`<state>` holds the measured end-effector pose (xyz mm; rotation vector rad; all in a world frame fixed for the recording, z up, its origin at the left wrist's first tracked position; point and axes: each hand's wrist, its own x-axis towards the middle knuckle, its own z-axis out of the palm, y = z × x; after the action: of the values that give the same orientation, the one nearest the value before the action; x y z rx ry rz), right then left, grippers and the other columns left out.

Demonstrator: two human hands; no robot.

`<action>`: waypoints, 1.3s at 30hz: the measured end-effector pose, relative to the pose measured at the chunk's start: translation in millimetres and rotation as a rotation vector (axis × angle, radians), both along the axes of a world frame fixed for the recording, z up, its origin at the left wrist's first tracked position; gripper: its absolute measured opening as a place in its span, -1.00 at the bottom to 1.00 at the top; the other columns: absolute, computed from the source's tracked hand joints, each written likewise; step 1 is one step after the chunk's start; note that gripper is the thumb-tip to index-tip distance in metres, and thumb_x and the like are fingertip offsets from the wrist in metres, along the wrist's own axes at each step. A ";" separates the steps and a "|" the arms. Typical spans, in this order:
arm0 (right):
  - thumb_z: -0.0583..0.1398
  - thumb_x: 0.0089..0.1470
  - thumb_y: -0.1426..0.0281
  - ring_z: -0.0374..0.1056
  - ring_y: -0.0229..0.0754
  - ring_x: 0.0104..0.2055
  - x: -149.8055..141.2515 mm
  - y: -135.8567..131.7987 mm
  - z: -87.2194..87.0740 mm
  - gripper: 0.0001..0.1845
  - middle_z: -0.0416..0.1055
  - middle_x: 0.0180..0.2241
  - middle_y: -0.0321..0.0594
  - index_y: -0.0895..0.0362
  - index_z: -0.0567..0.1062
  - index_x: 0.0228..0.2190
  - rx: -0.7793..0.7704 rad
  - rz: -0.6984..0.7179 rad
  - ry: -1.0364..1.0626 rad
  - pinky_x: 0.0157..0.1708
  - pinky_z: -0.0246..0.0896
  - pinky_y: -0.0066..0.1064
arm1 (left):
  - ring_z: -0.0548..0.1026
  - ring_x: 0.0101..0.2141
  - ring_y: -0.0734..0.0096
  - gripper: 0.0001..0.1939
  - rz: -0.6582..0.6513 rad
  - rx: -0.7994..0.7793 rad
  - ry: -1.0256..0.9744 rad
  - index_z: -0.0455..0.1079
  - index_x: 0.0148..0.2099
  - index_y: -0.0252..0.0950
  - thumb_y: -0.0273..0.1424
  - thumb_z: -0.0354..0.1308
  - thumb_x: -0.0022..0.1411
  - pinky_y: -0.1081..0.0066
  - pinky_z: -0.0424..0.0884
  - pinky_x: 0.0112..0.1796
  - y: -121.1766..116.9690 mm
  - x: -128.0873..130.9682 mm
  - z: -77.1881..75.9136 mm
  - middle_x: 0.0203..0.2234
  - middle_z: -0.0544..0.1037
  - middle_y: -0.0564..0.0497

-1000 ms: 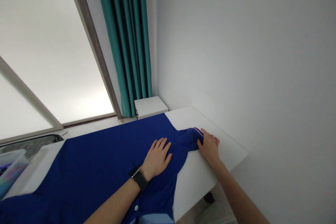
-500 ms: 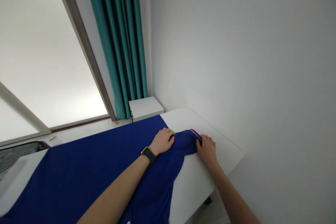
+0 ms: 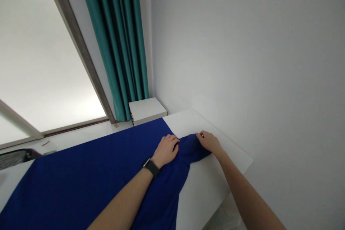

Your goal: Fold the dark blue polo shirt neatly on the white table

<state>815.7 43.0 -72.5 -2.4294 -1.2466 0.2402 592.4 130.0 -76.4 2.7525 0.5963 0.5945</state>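
A royal blue shirt point(image 3: 88, 176) lies spread over a white table point(image 3: 210, 183). Its short sleeve point(image 3: 192, 147) points toward the table's far right corner. My left hand point(image 3: 167, 148), with a black watch on the wrist, rests on the shirt at the shoulder, fingers curled and pinching the cloth beside the sleeve. My right hand point(image 3: 208, 141) lies over the sleeve's end, fingers bent and gripping the cuff, which hides its striped edge.
A plain white wall runs close along the table's right side. A small white cabinet point(image 3: 147, 109) stands past the far end, beside teal curtains point(image 3: 118, 39) and a large bright window point(image 3: 40, 61). A dark object point(image 3: 13, 156) shows at the left edge.
My left hand slid from flat on the shirt's chest up to the shoulder and closed on the cloth. My right hand moved onto the sleeve cuff, covering its striped edge. The view shifted slightly.
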 end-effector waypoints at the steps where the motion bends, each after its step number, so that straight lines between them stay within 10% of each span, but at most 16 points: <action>1: 0.13 0.15 0.22 0.37 -0.03 -0.26 2.1 7.6 3.7 -0.73 0.49 -0.35 -0.05 0.13 0.47 -0.45 -0.009 0.030 0.041 -0.24 0.14 -0.27 | 0.39 -0.09 0.24 -0.76 -0.002 -0.004 -0.001 0.43 -0.05 -0.25 -0.45 -0.02 0.32 0.24 0.30 -0.09 0.3 0.0 -0.7 -0.14 0.51 -0.05; 11: 0.02 0.19 0.23 0.22 -0.23 -0.43 10.3 -0.6 28.8 -0.80 0.32 -0.51 -0.37 0.06 0.32 -0.38 0.220 0.187 0.384 -0.43 0.09 -0.45 | 0.44 -0.10 0.27 -0.74 -0.012 -0.085 -0.055 0.40 -0.02 -0.26 -0.47 -0.03 0.32 0.26 0.34 -0.06 3.5 0.6 -1.8 -0.13 0.52 -0.06; 28: 0.22 0.02 0.13 0.36 -0.18 -0.39 -2.1 14.5 24.5 -0.68 0.51 -0.45 -0.24 0.14 0.50 -0.49 0.036 0.357 0.743 -0.37 0.26 -0.37 | 0.40 -0.02 0.21 -0.74 -0.040 0.047 0.038 0.37 0.00 -0.31 -0.48 -0.01 0.29 0.21 0.31 0.03 -3.5 2.0 -1.6 -0.06 0.49 -0.12; 39: 0.21 -0.07 0.42 0.45 -0.13 -0.25 7.6 9.6 27.4 -0.65 0.57 -0.28 -0.28 0.07 0.51 -0.16 -0.062 0.474 0.855 -0.20 0.37 -0.28 | 0.40 -0.04 0.22 -0.73 -0.039 0.069 0.041 0.37 0.01 -0.28 -0.47 0.00 0.29 0.23 0.33 0.00 -3.3 1.5 -3.5 -0.07 0.47 -0.10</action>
<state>823.3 52.7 -45.0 -1.6758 -1.3367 1.2949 593.9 126.7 -79.9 2.8403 0.5393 0.5618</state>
